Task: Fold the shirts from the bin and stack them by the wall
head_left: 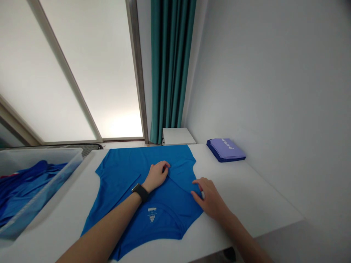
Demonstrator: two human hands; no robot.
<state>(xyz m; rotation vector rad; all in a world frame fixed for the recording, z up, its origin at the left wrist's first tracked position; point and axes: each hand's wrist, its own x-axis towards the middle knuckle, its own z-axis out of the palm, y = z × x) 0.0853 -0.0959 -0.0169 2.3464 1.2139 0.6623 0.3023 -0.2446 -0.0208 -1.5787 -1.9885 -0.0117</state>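
Note:
A blue T-shirt (164, 197) lies spread on the white table, its neckline with a small white print towards me. Diagonal creases run across its middle. My left hand (157, 176), with a dark watch (140, 191) on the wrist, reaches over the middle of the shirt. Its thumb and fingertips come together on the fabric in a pinch. At the shirt's right edge is my right hand (207, 197), thumb and forefinger apart, fingertips at the cloth.
Folded purple and dark blue garments (226, 149) lie stacked by the wall at the right. A translucent bin (46, 190) of blue clothes stands at the left. Beyond the white table (263, 204) are a low white cabinet (178, 136) and a green curtain (171, 73).

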